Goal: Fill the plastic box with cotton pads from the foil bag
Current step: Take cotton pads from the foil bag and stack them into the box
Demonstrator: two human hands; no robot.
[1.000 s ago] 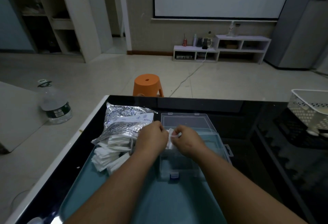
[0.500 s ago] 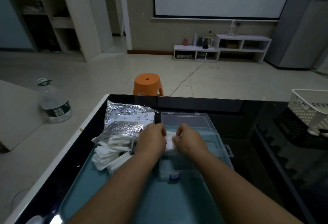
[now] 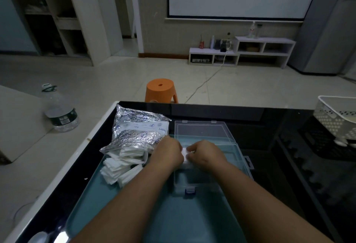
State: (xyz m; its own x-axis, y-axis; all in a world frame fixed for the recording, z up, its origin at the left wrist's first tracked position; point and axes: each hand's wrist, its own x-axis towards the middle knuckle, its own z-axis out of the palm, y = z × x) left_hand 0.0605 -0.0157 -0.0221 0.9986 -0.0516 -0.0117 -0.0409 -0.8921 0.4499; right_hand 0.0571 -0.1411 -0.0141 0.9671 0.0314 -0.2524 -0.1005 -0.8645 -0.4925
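Left hand (image 3: 167, 154) and right hand (image 3: 204, 154) pinch a small stack of cotton pads (image 3: 185, 153) between them over the open plastic box (image 3: 183, 183), probably squaring it to fit. The foil bag (image 3: 134, 131) lies just left, spilling loose pads (image 3: 119, 163) within easy reach on the worktop (image 3: 250, 115)

Bag (image 3: 138, 129) at mid left is crinkly silver foil with blue prints and a white label. Pads (image 3: 119, 167) are plain white. Box (image 3: 202, 129) is see-through with a blue latch (image 3: 189, 190), and the tray (image 3: 115, 214) is teal. Surface (image 3: 250, 119) is glossy black, the stool (image 3: 160, 91) is bright orange, and the basket (image 3: 335, 115) at right is off-white with a hole pattern.
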